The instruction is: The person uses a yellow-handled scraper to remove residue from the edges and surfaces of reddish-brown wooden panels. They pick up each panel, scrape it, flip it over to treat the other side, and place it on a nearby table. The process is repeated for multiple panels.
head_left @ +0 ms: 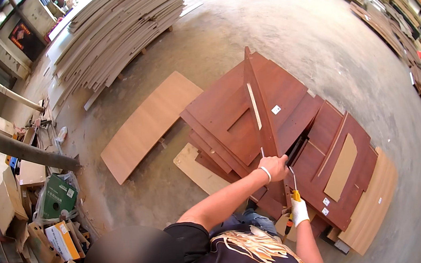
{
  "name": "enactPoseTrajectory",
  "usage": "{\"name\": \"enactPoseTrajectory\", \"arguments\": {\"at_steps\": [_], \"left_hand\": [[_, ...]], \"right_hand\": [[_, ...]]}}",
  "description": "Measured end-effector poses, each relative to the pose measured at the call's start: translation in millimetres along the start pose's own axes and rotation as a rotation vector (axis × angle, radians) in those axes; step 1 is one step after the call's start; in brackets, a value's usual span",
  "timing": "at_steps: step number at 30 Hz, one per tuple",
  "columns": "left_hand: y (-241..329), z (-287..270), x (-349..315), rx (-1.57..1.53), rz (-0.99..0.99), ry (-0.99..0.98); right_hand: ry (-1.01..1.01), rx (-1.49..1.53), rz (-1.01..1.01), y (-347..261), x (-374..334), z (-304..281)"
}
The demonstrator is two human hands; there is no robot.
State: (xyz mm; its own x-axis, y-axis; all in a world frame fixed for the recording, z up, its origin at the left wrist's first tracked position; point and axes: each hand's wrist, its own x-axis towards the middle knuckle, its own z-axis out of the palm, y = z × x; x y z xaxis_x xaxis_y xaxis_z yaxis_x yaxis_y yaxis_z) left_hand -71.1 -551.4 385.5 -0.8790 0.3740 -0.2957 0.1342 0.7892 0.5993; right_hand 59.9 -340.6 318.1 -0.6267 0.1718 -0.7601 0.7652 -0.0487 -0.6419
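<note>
A long reddish-brown board stands on edge across a stack of matching panels. My bare left hand, with a white band at the wrist, is closed around the near end of this board. A short metal piece shows beside the hand; its kind is unclear. To the right, my right hand wears a white glove and grips a yellow-handled screwdriver, its thin shaft pointing up beside the board's end. Just below the glove shows a black and orange handle; I cannot tell whether the same hand holds it.
Reddish-brown panels lie spread under the board. Light wood panels lie at the left and right. A tall stack of pale boards stands at the back left. Cartons and a pole are at the left.
</note>
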Motion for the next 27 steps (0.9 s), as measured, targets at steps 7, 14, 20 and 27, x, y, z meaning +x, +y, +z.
{"name": "enactPoseTrajectory", "arguments": {"at_steps": [7,14,20,27], "left_hand": [[-29.1,-39.1,71.2,0.724,-0.039,0.253],[-84.9,-94.2,132.8,0.969,0.370,-0.087],[-96.9,-87.3,115.9,1.053,0.444,0.058],[-95.7,-104.5,59.5,0.802,0.264,-0.028]], "right_hand": [[-0.096,-0.058,-0.009,-14.1,1.1,-18.1],[-0.238,-0.026,-0.120,36.3,-18.0,-49.2],[-0.339,0.154,-0.298,41.2,-32.6,-87.2],[-0.034,0.168,-0.311,18.1,-2.7,-83.0]]}}
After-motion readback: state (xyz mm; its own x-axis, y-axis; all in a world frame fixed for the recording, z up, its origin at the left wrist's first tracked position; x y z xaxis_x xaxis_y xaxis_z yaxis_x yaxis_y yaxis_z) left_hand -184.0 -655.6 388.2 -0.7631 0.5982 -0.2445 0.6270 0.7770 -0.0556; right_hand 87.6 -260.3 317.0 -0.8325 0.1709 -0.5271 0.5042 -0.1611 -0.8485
